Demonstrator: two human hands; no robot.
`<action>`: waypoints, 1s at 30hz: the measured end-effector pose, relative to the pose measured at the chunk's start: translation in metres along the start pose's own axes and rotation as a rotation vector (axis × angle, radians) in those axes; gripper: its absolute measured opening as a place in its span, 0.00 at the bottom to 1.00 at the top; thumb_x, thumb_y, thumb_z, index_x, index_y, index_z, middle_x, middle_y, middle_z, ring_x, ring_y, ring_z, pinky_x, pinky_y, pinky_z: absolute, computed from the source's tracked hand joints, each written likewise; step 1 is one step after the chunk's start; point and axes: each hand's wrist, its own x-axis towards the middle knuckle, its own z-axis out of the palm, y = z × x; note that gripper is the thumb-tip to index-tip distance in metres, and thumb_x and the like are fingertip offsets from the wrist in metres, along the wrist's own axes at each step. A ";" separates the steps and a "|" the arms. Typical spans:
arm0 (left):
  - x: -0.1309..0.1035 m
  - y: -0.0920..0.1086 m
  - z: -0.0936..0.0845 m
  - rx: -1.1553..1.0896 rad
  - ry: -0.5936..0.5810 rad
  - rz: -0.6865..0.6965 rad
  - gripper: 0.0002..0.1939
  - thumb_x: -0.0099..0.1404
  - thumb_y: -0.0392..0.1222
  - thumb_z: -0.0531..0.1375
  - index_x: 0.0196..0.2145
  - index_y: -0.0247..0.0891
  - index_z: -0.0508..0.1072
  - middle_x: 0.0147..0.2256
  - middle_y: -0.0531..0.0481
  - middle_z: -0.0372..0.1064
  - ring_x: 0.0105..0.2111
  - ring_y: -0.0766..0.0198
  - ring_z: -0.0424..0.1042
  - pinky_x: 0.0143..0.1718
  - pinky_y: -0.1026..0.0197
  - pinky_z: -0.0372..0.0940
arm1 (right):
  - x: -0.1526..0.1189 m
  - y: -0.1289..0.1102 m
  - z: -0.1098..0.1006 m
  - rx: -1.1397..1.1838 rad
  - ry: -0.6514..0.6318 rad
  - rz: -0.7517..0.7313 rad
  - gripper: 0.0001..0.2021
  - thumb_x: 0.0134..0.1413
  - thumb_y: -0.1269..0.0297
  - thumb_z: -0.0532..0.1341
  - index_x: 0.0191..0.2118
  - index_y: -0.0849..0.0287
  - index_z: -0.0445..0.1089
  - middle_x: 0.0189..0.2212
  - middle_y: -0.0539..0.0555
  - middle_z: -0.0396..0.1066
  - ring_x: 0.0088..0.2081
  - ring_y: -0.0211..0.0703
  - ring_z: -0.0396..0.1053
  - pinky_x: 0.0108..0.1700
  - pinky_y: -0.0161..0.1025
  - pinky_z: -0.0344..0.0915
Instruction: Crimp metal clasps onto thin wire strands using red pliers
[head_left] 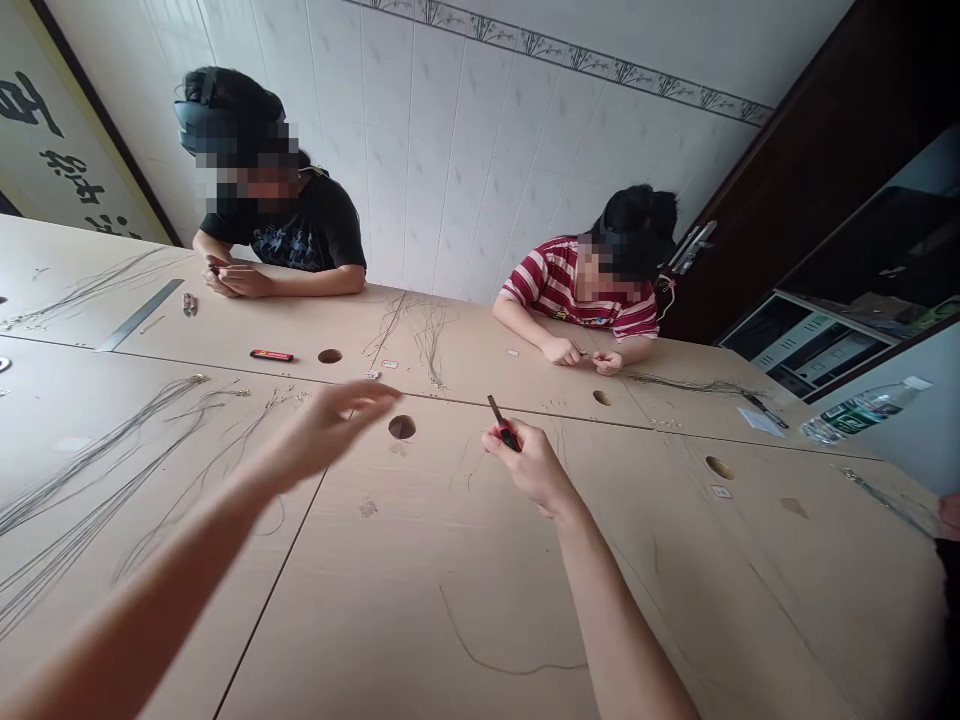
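The right hand [525, 462] has its fingers wrapped round a small cutter-type tool [504, 424], tip poking out past the fist toward the far side. Left hand [334, 430] is kinda blurry, hovering off to the tool's left, so can't tell if it's pinching anything. Past that hand, a round hole [402, 427] in the tabletop [420, 560].

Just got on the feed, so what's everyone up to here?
The right hand grips a dark-bladed cutter, its blade pointing away. The left hand is raised over the table, with no thing visible in it. Bundles of thin cord lie at left. Across the table, a person in black and a person in red stripes each have both hands together over small items.
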 end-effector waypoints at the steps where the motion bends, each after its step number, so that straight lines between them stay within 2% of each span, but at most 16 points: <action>1: 0.002 0.003 0.016 -0.028 -0.056 0.012 0.21 0.69 0.58 0.55 0.46 0.40 0.76 0.45 0.52 0.76 0.49 0.51 0.72 0.52 0.49 0.65 | -0.003 -0.007 -0.003 0.003 0.001 -0.013 0.12 0.55 0.54 0.59 0.30 0.59 0.65 0.26 0.48 0.63 0.29 0.37 0.59 0.33 0.34 0.57; 3: 0.004 0.007 0.047 -0.203 -0.237 0.006 0.24 0.68 0.60 0.55 0.51 0.42 0.73 0.52 0.47 0.73 0.54 0.51 0.69 0.55 0.50 0.63 | -0.008 -0.018 -0.009 0.006 0.001 -0.032 0.12 0.56 0.54 0.59 0.30 0.58 0.65 0.25 0.46 0.61 0.28 0.36 0.57 0.32 0.34 0.56; 5: 0.005 0.011 0.070 -0.308 -0.299 -0.017 0.26 0.67 0.59 0.56 0.56 0.44 0.69 0.57 0.45 0.68 0.57 0.51 0.66 0.58 0.50 0.61 | -0.012 -0.025 -0.013 0.009 0.000 -0.044 0.12 0.56 0.54 0.59 0.31 0.58 0.66 0.24 0.46 0.60 0.27 0.35 0.55 0.32 0.33 0.55; 8: 0.006 0.014 0.087 -0.430 -0.318 -0.044 0.25 0.66 0.57 0.59 0.56 0.43 0.70 0.54 0.44 0.70 0.55 0.53 0.67 0.55 0.52 0.62 | -0.015 -0.029 -0.017 0.014 0.001 -0.048 0.12 0.57 0.54 0.59 0.31 0.58 0.66 0.24 0.46 0.61 0.27 0.36 0.55 0.32 0.34 0.55; 11: 0.008 0.014 0.092 -0.498 -0.328 -0.064 0.17 0.63 0.53 0.63 0.44 0.39 0.76 0.41 0.46 0.74 0.43 0.57 0.71 0.44 0.57 0.64 | -0.016 -0.031 -0.018 0.026 -0.010 -0.047 0.12 0.56 0.54 0.59 0.31 0.59 0.66 0.26 0.48 0.63 0.28 0.37 0.58 0.33 0.35 0.57; 14: 0.009 0.014 0.097 -0.501 -0.309 -0.107 0.12 0.60 0.50 0.65 0.30 0.37 0.77 0.27 0.52 0.68 0.30 0.64 0.65 0.32 0.61 0.59 | -0.015 -0.034 -0.015 0.053 -0.030 -0.052 0.11 0.57 0.56 0.59 0.30 0.58 0.65 0.26 0.48 0.63 0.30 0.38 0.60 0.35 0.35 0.58; 16: 0.009 0.015 0.099 -0.531 -0.292 -0.112 0.13 0.59 0.49 0.65 0.26 0.36 0.74 0.24 0.54 0.63 0.27 0.66 0.60 0.29 0.63 0.55 | -0.014 -0.037 -0.011 0.072 -0.037 -0.058 0.11 0.57 0.56 0.60 0.30 0.57 0.65 0.25 0.47 0.63 0.29 0.38 0.60 0.35 0.36 0.58; 20: 0.009 0.021 0.097 -0.661 -0.218 -0.125 0.16 0.58 0.49 0.66 0.23 0.35 0.69 0.21 0.56 0.57 0.24 0.70 0.53 0.26 0.65 0.51 | -0.014 -0.039 -0.006 0.160 -0.009 -0.092 0.12 0.58 0.53 0.60 0.33 0.57 0.67 0.27 0.49 0.66 0.30 0.39 0.62 0.35 0.37 0.60; 24: 0.009 0.029 0.094 -0.842 -0.078 -0.171 0.19 0.61 0.54 0.63 0.26 0.36 0.66 0.22 0.60 0.46 0.20 0.73 0.41 0.20 0.68 0.42 | -0.023 -0.038 -0.003 0.245 0.186 -0.134 0.13 0.59 0.51 0.60 0.38 0.57 0.70 0.30 0.50 0.68 0.32 0.39 0.63 0.36 0.36 0.60; 28: 0.009 0.040 0.096 -1.157 0.069 -0.247 0.16 0.57 0.48 0.69 0.31 0.34 0.70 0.22 0.61 0.45 0.19 0.75 0.37 0.17 0.70 0.38 | -0.038 -0.038 0.006 0.244 0.275 -0.154 0.11 0.60 0.54 0.61 0.38 0.56 0.70 0.32 0.51 0.69 0.32 0.38 0.63 0.36 0.35 0.61; 30: 0.008 0.045 0.099 -1.269 0.091 -0.258 0.16 0.56 0.45 0.70 0.30 0.33 0.70 0.21 0.62 0.46 0.19 0.76 0.37 0.16 0.71 0.38 | -0.043 -0.039 0.013 0.201 0.284 -0.173 0.09 0.59 0.56 0.61 0.38 0.56 0.69 0.34 0.51 0.70 0.32 0.37 0.63 0.37 0.36 0.62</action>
